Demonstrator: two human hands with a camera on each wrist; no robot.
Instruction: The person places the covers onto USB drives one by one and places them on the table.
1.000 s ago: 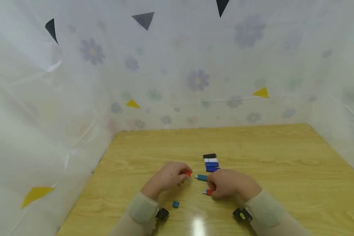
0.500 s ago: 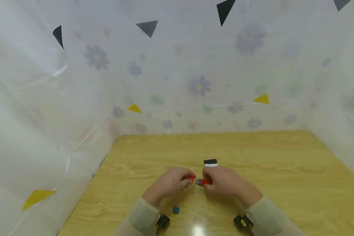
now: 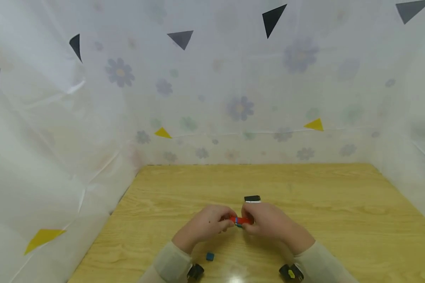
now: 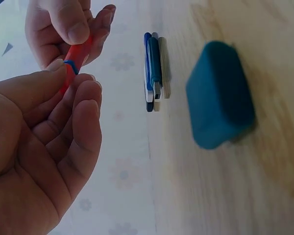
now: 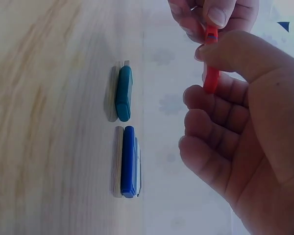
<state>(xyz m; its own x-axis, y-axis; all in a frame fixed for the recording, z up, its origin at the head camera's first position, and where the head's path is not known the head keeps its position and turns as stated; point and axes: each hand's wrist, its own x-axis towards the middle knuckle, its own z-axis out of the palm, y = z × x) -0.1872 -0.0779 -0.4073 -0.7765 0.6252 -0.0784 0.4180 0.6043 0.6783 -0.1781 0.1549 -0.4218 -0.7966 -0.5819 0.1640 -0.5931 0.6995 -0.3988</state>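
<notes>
In the head view, my left hand [image 3: 206, 225] and right hand [image 3: 274, 224] meet over the table around a red USB flash drive [image 3: 246, 221] with a blue band. My right thumb and fingers pinch its body [image 5: 212, 81]. The left thumb and fingertips pinch the red cap [image 3: 232, 219], which sits over the connector end; whether it is fully seated I cannot tell. Beneath the hands lies a teal USB flash drive [image 5: 124, 93] with its metal plug bare. Its likely match, a small teal cap [image 4: 218, 95], lies near my left wrist.
Beyond the right hand, a black flash drive [image 3: 252, 198] and a white one [image 3: 253, 202] lie side by side. A blue flash drive [image 5: 129, 161] is in the same row. The wooden table [image 3: 322, 188] meets a flowered sheet [image 3: 212, 98] behind.
My right hand has lifted the red flash drive from the table and brought it left and up to the cap in my left hand. The gap between cap and drive has closed.
</notes>
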